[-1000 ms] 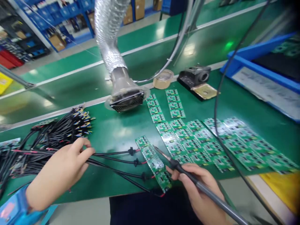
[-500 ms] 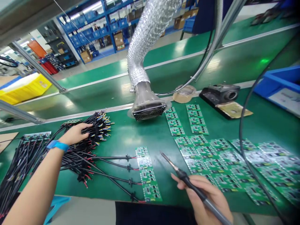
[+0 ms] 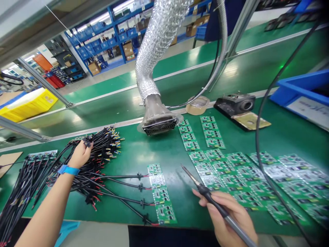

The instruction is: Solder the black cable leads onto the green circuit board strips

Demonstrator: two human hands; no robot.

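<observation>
A smooth green counter (image 3: pixel 133 151), edged with a pale metal rail along its far side, spreads beneath a person's two bare hands. Over the far edge hangs a crinkled silver foil duct (image 3: pixel 151 58), ending in a flared, cloudy hood (image 3: pixel 154 108) with a dark ringed grille. Black, rubbery cables (image 3: pixel 102 147) lie heaped across the counter's left half, bristling with yellow, white and blue wire tips. Rows of glossy green circuit boards (image 3: pixel 236 159) fill the right side, and a blue plastic bin (image 3: pixel 282 97) occupies the far right corner. A blocky black iron stand (image 3: pixel 235 103) sits nearby. At the near edge, right of center, the right hand (image 3: pixel 228 212) holds a slim soldering iron (image 3: pixel 205 192), fingers wrapped about its dark handle. The left hand (image 3: pixel 81 152), in a blue wristband (image 3: pixel 69 169), reaches into the heap, its fingers at black fittings (image 3: pixel 88 141); whether they pinch cannot be told. Between the hands, close to the near edge, lies a rectangular strip of boards (image 3: pixel 160 195), four cables meeting its left side through red wire ends (image 3: pixel 154 224). A round tan tape roll (image 3: pixel 197 105) rests by the far edge.
</observation>
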